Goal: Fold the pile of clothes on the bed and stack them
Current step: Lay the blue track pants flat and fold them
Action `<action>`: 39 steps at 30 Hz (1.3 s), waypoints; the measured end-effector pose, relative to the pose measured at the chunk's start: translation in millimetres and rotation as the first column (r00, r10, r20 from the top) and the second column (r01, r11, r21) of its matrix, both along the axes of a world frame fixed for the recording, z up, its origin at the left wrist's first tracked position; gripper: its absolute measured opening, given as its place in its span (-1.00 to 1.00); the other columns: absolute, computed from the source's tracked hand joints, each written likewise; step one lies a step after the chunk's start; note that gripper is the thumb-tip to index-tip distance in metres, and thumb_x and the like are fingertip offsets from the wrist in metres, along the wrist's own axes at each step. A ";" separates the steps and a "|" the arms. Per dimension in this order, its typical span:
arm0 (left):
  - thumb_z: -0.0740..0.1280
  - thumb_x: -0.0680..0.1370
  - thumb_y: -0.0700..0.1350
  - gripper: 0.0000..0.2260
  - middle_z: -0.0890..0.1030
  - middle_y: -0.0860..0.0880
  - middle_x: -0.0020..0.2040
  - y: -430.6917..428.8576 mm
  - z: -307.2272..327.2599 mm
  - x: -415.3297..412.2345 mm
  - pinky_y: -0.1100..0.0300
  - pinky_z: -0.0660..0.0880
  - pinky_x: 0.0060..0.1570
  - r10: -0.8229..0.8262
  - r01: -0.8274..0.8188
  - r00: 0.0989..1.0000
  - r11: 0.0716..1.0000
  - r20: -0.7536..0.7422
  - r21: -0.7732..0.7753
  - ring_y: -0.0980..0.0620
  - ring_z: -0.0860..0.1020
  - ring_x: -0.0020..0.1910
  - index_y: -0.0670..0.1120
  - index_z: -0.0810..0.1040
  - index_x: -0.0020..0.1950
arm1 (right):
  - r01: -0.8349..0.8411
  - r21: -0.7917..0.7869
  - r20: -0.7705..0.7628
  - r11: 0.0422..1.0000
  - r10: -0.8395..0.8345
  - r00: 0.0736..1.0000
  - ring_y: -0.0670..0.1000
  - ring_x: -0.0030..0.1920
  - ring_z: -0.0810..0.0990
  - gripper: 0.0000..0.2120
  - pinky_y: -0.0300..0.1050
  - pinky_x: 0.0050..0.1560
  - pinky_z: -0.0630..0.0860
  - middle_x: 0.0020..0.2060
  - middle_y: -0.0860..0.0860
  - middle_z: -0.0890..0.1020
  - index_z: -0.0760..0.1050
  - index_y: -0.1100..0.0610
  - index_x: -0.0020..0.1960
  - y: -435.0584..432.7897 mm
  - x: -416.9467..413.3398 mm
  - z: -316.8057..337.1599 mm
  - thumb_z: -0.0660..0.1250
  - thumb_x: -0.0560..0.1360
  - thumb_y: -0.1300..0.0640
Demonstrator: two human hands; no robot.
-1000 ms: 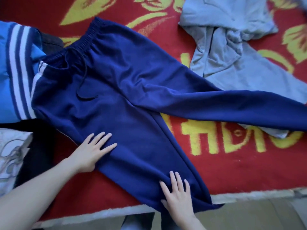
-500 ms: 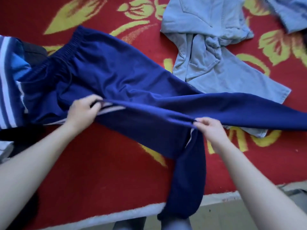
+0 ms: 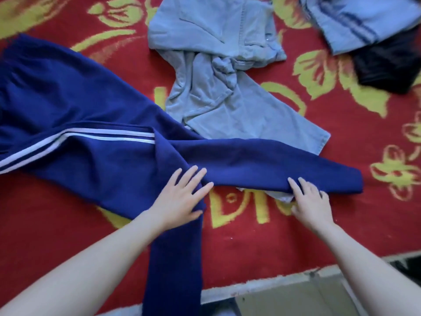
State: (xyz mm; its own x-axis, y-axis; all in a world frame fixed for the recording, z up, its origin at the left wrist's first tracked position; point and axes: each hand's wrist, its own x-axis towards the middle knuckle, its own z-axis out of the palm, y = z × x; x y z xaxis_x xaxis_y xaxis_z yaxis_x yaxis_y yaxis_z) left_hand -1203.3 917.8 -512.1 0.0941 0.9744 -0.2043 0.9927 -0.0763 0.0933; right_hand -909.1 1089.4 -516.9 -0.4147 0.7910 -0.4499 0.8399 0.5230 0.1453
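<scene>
Red bedding with yellow flowers (image 3: 250, 258) is covering the bed and filling the head view. From 9 o'clock toward the centre, the navy track pants (image 3: 102, 169) are lying spread across it, their white side stripes (image 3: 91, 135) showing on a folded-over panel. One leg is hanging off the bed edge toward 6 o'clock, and the other is stretching out flat toward 3 o'clock.

Just below centre, the left hand (image 3: 180, 199) is pressing flat on the pants where the two legs part, fingers (image 3: 196, 176) straight and fanned wide. At 12 o'clock a crumpled light-blue garment (image 3: 227, 106) is lying, its lower end tucked beneath the outstretched leg.

Toward 4 o'clock of centre, the right hand (image 3: 313, 204) is resting on that leg's near edge, fingers lightly bent on top; I cannot tell whether it is pinching the cloth. At 1 o'clock a pale blue striped garment (image 3: 364, 19) is overlapping a black one (image 3: 391, 65).
</scene>
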 end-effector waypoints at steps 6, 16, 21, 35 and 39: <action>0.62 0.00 -0.06 -0.44 0.61 -0.13 -0.19 51.8 -0.5 63.7 0.12 0.44 -0.36 0.282 -0.293 0.956 0.932 -0.080 -0.212 -0.13 0.57 -0.28 -0.10 0.63 -0.02 | 0.076 0.152 -0.116 0.985 -0.059 0.991 0.25 -0.17 0.58 -0.73 0.13 -0.07 0.42 -0.24 0.24 0.58 0.55 0.27 -0.21 45.4 25.6 6.4 0.52 0.12 0.36; 0.25 0.29 -0.11 -0.92 0.43 -0.01 -0.54 26.9 -4.5 23.2 0.19 0.29 -0.41 0.071 -0.077 0.994 0.995 -0.087 -0.067 -0.04 0.36 -0.65 -0.10 0.39 -0.37 | -0.486 -0.029 -0.073 0.873 0.483 0.872 0.19 -0.03 0.64 -0.64 0.07 0.01 0.31 -0.08 0.19 0.65 0.55 0.15 -0.30 11.4 137.5 -0.6 0.22 0.45 -0.11; 0.23 0.51 0.11 -0.58 0.62 -0.01 -0.12 24.8 8.1 11.9 0.18 0.37 -0.29 0.112 -0.193 0.964 0.920 -0.242 -0.341 -0.05 0.62 -0.17 -0.08 0.33 0.27 | 0.366 -0.085 -0.215 0.927 -0.376 0.901 0.27 0.32 0.34 -0.51 0.20 0.22 0.33 0.37 0.24 0.35 0.37 0.14 0.38 32.9 102.9 4.6 0.33 0.50 0.01; 0.13 0.59 -0.09 -0.92 0.57 -0.06 -0.20 20.2 10.4 3.3 0.15 0.28 -0.31 0.491 -0.509 0.860 0.797 -0.141 -0.325 -0.14 0.53 -0.18 -0.08 0.35 -0.04 | 0.483 -0.824 -0.251 0.296 -0.955 0.155 -0.05 -0.54 0.46 -0.79 -0.36 -0.56 0.34 -0.54 0.06 0.49 0.35 0.23 -0.29 62.1 125.7 51.3 0.28 0.47 0.39; 0.18 0.58 -0.12 -0.83 0.62 -0.21 -0.19 13.5 15.3 -5.6 0.02 0.34 -0.23 0.706 -0.698 0.698 0.708 0.118 -0.108 -0.28 0.57 -0.17 -0.17 0.40 0.12 | 0.440 -0.877 -0.265 0.194 -0.958 -0.105 -0.18 -0.58 0.50 -0.82 -0.38 -0.56 0.43 -0.57 -0.09 0.56 0.37 0.08 -0.19 84.3 122.4 56.9 0.24 0.48 0.33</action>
State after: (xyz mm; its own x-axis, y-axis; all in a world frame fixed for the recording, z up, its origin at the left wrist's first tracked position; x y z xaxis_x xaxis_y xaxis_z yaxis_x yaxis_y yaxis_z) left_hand -1208.9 931.3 -496.8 -0.5815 0.7579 -0.2956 0.7317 0.6461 0.2170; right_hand -786.7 1173.8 -460.0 -0.0091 0.6449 -0.7642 0.2715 -0.7339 -0.6226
